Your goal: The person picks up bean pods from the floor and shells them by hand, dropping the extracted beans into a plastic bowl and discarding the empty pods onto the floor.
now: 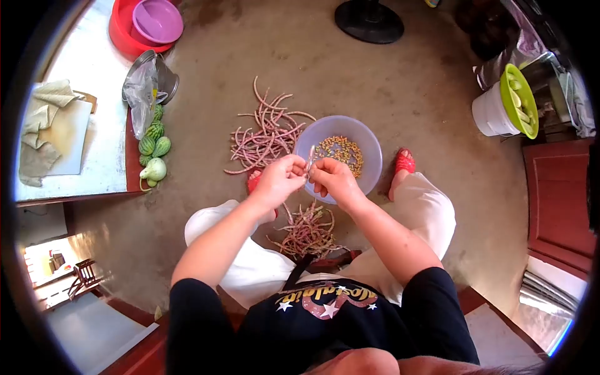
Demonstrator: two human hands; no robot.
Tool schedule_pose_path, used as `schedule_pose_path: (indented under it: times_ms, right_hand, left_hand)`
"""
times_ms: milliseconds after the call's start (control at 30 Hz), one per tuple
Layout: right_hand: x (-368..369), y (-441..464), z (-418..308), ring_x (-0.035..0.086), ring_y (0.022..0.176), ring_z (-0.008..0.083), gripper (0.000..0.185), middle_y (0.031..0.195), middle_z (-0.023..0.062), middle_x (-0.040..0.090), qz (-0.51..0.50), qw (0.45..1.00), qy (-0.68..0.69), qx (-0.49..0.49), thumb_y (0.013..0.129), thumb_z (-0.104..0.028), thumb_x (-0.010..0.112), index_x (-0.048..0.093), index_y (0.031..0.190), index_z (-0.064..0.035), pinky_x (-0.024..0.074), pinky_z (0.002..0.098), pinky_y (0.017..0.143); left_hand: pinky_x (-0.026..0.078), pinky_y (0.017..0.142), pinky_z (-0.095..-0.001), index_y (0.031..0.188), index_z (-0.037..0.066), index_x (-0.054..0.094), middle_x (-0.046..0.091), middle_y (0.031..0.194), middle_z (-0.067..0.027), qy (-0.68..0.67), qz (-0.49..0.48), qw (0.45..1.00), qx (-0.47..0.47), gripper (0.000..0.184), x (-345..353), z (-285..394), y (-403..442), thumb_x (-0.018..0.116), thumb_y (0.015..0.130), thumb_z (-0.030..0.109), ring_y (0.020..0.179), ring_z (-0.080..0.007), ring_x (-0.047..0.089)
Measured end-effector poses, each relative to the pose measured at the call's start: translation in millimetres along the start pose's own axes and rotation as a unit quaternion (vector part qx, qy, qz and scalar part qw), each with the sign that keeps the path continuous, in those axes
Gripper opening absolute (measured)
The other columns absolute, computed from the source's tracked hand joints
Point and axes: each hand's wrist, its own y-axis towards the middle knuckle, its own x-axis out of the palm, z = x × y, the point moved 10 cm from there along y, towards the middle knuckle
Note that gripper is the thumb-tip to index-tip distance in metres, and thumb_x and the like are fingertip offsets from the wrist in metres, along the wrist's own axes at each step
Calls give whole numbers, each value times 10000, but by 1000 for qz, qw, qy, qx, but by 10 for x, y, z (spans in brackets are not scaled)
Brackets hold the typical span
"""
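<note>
Between my two hands is a thin bean pod [311, 154], pinched over the near left part of a pale purple basin [373, 140]. My left hand [283, 180] has its fingers closed on the pod, and my right hand [336, 179] pinches it close beside. Shelled beans [340, 150], yellowish and brown, lie on the basin's bottom. Left of the basin a pile of long pinkish pods [269, 134] spreads on the floor. Between my legs lies a second heap of pods [309, 231], looking shorter and tangled.
At left, a white table [106, 131] bears a cutting board [69, 137] and cloth. Small striped melons [155, 130] line its floor side. Red and purple basins [157, 22] stand at upper left. A white bucket [494, 114] with a green colander is at right. A black round base [369, 25] stands ahead.
</note>
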Motion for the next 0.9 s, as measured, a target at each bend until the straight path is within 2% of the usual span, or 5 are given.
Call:
schedule_pose_path:
  times_ms: [300, 333, 400, 600, 900]
  right_hand:
    - [-131, -126, -278, 473, 501, 67, 146, 621, -7, 521, -18, 996, 90, -6, 850, -183, 523, 541, 774, -60, 365, 202, 438]
    - [-106, -143, -279, 473, 493, 74, 146, 616, -5, 520, -47, 979, 194, 34, 854, -179, 519, 542, 771, -62, 365, 204, 436]
    - [-106, -157, -397, 444, 482, 88, 146, 625, 8, 513, -71, 974, 212, 36, 865, -179, 503, 531, 778, -65, 335, 211, 418]
    - [36, -107, -283, 360, 487, 81, 180, 640, 11, 466, -117, 935, 296, 156, 877, -241, 470, 482, 787, -86, 245, 216, 401]
    - [-188, 209, -387, 334, 387, 83, 358, 521, 6, 424, -23, 996, 66, 61, 906, -330, 415, 511, 692, -60, 225, 235, 350]
  left_hand:
    - [447, 675, -226, 1137, 15, 460, 567, 849, -31, 63, 17, 992, 112, 339, 189, 505, -138, 540, 808, 16, 752, -85, 540]
    - [447, 710, -246, 1103, 32, 506, 557, 917, -42, 17, 25, 986, 165, 300, 122, 539, -102, 542, 806, 11, 818, -106, 536]
    - [443, 746, -267, 1015, 46, 567, 546, 969, -51, 225, 54, 913, 335, 237, 169, 994, -271, 561, 784, -7, 880, -129, 524]
    - [440, 766, -274, 905, 43, 581, 549, 970, -44, 67, 22, 942, 327, 154, 155, 820, 51, 587, 765, -21, 892, -131, 525]
    - [440, 613, -218, 902, 15, 535, 560, 769, -15, -59, 47, 983, 168, 65, 39, 422, 569, 531, 841, 39, 668, -82, 529]
